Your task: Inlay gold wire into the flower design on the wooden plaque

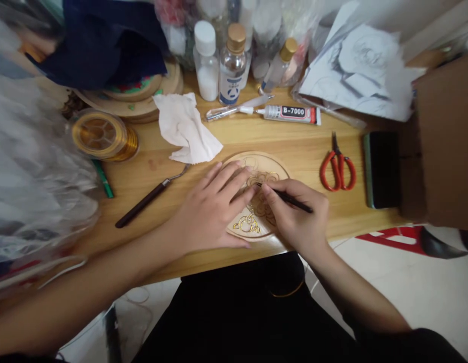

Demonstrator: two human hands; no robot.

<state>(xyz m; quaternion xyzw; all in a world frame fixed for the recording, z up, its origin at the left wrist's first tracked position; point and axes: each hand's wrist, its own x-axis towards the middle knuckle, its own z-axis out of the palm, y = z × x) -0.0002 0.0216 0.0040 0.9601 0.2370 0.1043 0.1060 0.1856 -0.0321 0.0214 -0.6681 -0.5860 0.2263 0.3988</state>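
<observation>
Lying near the lower edge of the desk (302, 151), the round board (270, 160) has its place at the centre of the frame. To its right, a strip of plain wood separates it from the red-handled pliers (338, 171); above it, wood also shows up to the glue tube (290, 113). On the upper left side the crumpled tissue (188, 128) is near, so the room there is narrower.

The grip of the right hand (304, 212) is closed, with thumb and fingers grasping a thin black tool (292, 199). Its tip is beside the left forefinger; whether it touches the board, I cannot tell. The left hand (217, 209) is flat and unclenched, its fingers a little apart, resting over the left part of the board. Below these fingers, a gold wire figure (246, 224) shines on the board.

Bottles (232, 75) stand at the upper centre, a wire spool (103, 136) at the upper left, a phone (381, 169) at the right. Pale floor (385, 292) appears at the lower right.
</observation>
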